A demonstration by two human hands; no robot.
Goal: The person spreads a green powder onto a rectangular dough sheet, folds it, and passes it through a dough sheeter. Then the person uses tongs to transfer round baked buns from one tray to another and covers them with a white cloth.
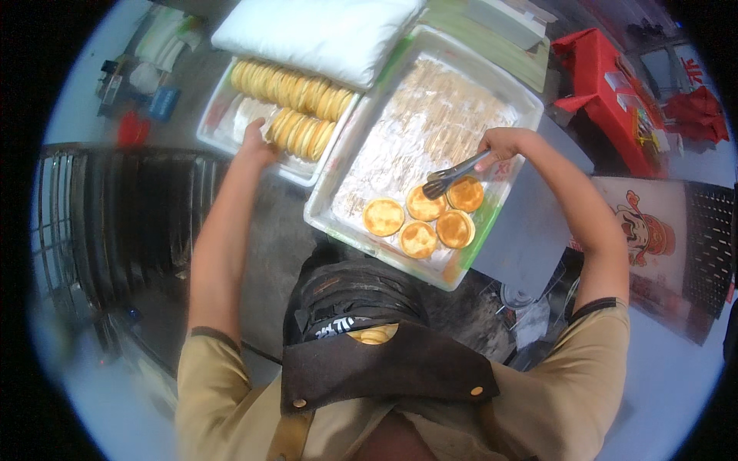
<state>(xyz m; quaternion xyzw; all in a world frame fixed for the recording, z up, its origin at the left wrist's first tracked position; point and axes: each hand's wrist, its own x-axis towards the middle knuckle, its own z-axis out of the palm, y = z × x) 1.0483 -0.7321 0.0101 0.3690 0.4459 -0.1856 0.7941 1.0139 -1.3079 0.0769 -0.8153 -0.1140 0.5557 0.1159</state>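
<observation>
My right hand [501,146] is closed around the handle of dark metal tongs [455,176]. Their jaws rest over a golden round cake [426,203] in the large white tray [530,107]. Several more browned cakes [417,240] lie flat around it at the near end. My left hand [260,143] reaches over the near side of a smaller white tray [296,175], beside the end of a row of pale round cakes [302,135]. Its fingers are bent together at a whitish thing, too blurred to name. A longer row of cakes [288,86] stands on edge behind.
White powder and brownish residue cover much of the large tray's bottom. A folded white quilt [315,34] lies behind the smaller tray. Dark metal bars [138,223] stand at the left. A red-covered table [603,100] and a perforated dark panel [707,238] are on the right.
</observation>
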